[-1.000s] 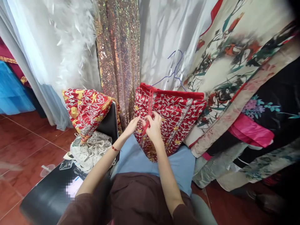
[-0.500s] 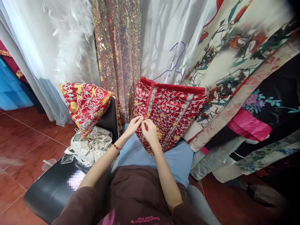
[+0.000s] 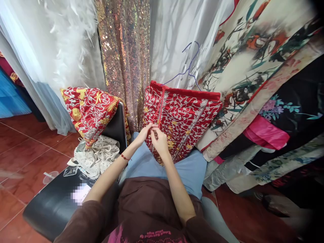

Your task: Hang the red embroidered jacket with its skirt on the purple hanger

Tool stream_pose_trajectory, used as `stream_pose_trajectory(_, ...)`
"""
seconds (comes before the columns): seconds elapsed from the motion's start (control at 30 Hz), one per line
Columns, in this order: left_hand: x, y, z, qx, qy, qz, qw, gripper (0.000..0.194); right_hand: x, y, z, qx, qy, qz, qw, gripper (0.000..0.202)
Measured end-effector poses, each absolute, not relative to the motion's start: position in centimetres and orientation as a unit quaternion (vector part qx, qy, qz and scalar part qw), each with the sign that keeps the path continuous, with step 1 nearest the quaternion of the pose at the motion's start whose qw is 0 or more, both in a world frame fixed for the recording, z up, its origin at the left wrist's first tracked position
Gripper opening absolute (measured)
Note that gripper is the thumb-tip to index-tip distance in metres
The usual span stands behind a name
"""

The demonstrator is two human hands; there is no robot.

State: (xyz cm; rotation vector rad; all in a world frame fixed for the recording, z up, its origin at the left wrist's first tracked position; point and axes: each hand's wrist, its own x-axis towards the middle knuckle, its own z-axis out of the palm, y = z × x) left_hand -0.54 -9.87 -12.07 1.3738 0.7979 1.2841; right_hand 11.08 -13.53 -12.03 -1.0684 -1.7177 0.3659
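Over our lap (image 3: 141,163), our left hand (image 3: 146,132) pinches the red cord (image 3: 161,108) — whether our right hand (image 3: 159,137), fingers curled beside it, grips too, we cannot tell. The strands, together half a second ago, now spread apart; handling them seems unfinished. Just beyond, the embroidered red garment (image 3: 182,113) rests by our knees, a purple hanger (image 3: 187,71) above it.

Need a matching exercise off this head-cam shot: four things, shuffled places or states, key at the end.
Column 1
1. left hand
2. red cords
3. hanger
4. spotted cloth

Column 2
A. purple, its hook above the red embroidered garment
B. lying on the black chair
C. bracelet on its wrist
D. running down the garment's front

Pairs: 1-C; 2-D; 3-A; 4-B
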Motion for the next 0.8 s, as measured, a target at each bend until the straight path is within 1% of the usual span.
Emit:
stream_pose_trajectory(0.1, -0.3, -10.0, -12.2, 0.581, 0.306, 0.536, 0.531, 0.042, 11.7, -13.5, -11.8, -0.489, -0.668, 0.125, 0.548, 0.023)
stream_pose_trajectory(0.17, -0.3, -9.9, -12.6, 0.586, 0.302, 0.530, 0.534, 0.043, 12.1, -13.2, -11.8, -0.506, -0.616, 0.147, 0.586, 0.026)
stream_pose_trajectory(0.27, -0.1, -9.6, -13.3, 0.611, 0.316, 0.516, 0.511, 0.042, 12.7, -12.5, -12.1, -0.481, -0.588, 0.252, 0.599, 0.033)
stream_pose_trajectory(0.37, 0.0, -9.5, -13.6, 0.631, 0.330, 0.503, 0.490, 0.040, 13.2, -11.8, -12.5, -0.449, -0.566, 0.342, 0.601, 0.032)
stream_pose_trajectory(0.5, 0.1, -9.8, -13.1, 0.655, 0.312, 0.460, 0.512, 0.040, 13.6, -11.6, -12.4, -0.404, -0.496, 0.440, 0.630, 0.032)
stream_pose_trajectory(0.57, 0.1, -10.0, -13.0, 0.683, 0.308, 0.427, 0.506, 0.039, 13.6, -11.7, -12.1, -0.374, -0.487, 0.494, 0.615, 0.031)
stream_pose_trajectory(0.63, 0.0, -10.1, -13.1, 0.719, 0.325, 0.388, 0.477, 0.033, 13.5, -11.8, -12.0, -0.352, -0.492, 0.527, 0.598, 0.030)
stream_pose_trajectory(0.7, -0.2, -10.2, -13.3, 0.740, 0.352, 0.352, 0.451, 0.026, 13.3, -11.9, -12.0, -0.358, -0.495, 0.512, 0.605, 0.029)
stream_pose_trajectory(0.8, -0.5, -10.1, -13.0, 0.714, 0.397, 0.361, 0.449, 0.028, 13.1, -12.0, -12.0, -0.403, -0.526, 0.410, 0.627, 0.028)
